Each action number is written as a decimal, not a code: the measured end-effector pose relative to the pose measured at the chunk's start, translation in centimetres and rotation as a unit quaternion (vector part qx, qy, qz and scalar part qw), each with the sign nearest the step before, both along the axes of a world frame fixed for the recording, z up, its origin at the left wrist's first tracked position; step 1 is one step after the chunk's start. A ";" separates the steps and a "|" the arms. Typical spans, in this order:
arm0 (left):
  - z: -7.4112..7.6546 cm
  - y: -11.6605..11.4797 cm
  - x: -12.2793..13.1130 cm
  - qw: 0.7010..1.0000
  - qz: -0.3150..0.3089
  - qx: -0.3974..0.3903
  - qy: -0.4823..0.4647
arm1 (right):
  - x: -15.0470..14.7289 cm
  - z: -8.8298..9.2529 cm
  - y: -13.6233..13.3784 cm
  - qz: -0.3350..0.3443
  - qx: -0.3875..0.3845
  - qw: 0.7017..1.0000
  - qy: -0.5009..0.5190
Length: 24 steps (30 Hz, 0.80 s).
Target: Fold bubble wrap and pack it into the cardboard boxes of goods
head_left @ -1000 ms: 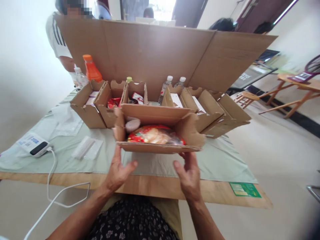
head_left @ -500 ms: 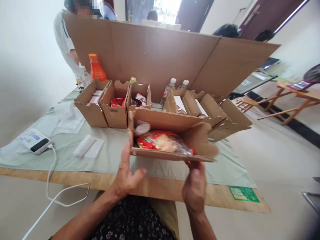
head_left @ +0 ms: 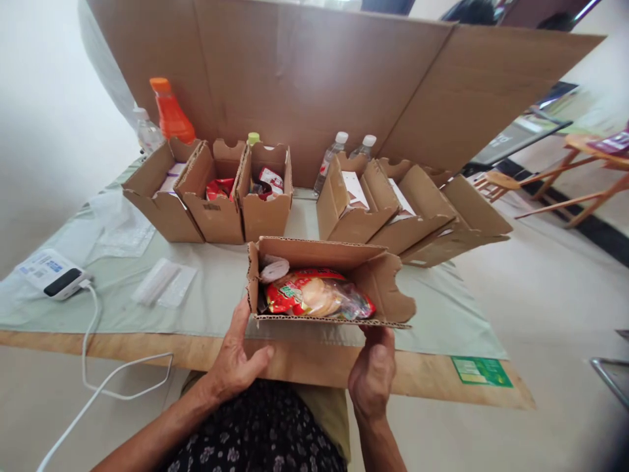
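Observation:
An open-topped cardboard box [head_left: 330,322] is held between my two hands near the table's front edge, its opening tilted towards me. In it lie a red-and-clear plastic food packet [head_left: 319,294] and a white roll-like item [head_left: 274,269] at its left end. My left hand [head_left: 237,364] grips the left end, with the fingers against the wall and the thumb spread away from it. Under the lower right edge, my right hand [head_left: 374,370] supports the box with curled fingers, the tips hidden beneath it.
Several cardboard boxes [head_left: 265,216] stand in two groups behind. An orange bottle [head_left: 173,115] and clear bottles [head_left: 330,160] are behind them, before a tall cardboard panel [head_left: 304,85]. On the left lie a white device [head_left: 54,275] with a cable and plastic sleeves [head_left: 164,283].
The view has tipped downward, so the box row and panel sit higher in the picture. The held box has come slightly nearer me, leaving a wider gap from the row. Both hands keep their hold.

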State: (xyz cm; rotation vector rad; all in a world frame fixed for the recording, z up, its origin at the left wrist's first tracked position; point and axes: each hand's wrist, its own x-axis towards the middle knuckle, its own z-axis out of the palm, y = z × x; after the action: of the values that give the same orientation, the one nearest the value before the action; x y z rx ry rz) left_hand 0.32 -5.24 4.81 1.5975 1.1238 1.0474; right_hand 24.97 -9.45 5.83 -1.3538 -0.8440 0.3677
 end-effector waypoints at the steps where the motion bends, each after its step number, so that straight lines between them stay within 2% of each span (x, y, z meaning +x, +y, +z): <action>1: -0.4 -0.2 -0.4 1.000 0.008 -0.014 0.008 | 0.3 -0.3 -0.1 0.015 -0.016 1.000 -0.003; 5: -1.2 -0.6 -1.4 0.999 0.021 -0.039 0.021 | 1.4 -0.2 -1.2 0.042 -0.066 0.996 -0.034; 10: -0.7 0.2 -1.5 0.998 0.035 -0.045 0.000 | 2.3 -0.5 -1.7 0.032 -0.067 0.996 -0.048; 13: -0.3 0.7 -0.8 0.997 0.016 -0.074 0.000 | 2.1 -1.4 -1.2 0.038 -0.092 0.994 -0.049; 16: 1.1 1.7 1.2 0.996 -0.026 -0.084 -0.018 | 2.0 -0.9 0.0 0.046 -0.075 0.995 -0.048; 18: 2.9 2.7 3.5 0.997 -0.050 -0.048 -0.040 | 2.6 0.3 0.5 0.007 -0.037 0.998 -0.048; 20: 5.0 3.7 5.9 0.994 -0.095 0.010 -0.058 | 3.8 1.9 0.4 -0.083 -0.019 0.993 -0.079; 22: 6.6 4.2 7.8 0.985 -0.152 0.048 -0.068 | 5.0 3.0 -0.5 -0.207 -0.041 0.966 -0.146; 23: 7.0 4.2 8.3 0.980 -0.175 0.058 -0.071 | 5.5 3.2 -1.1 -0.246 -0.060 0.951 -0.176; 24: 7.0 4.0 8.5 0.978 -0.188 0.061 -0.073 | 5.6 3.2 -1.6 -0.257 -0.075 0.943 -0.195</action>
State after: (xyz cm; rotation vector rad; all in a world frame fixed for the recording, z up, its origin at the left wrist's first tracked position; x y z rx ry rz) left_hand 8.81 -1.22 11.81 1.7158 0.6357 0.9733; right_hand 30.58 -11.08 9.06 -1.7618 -0.7540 -0.2601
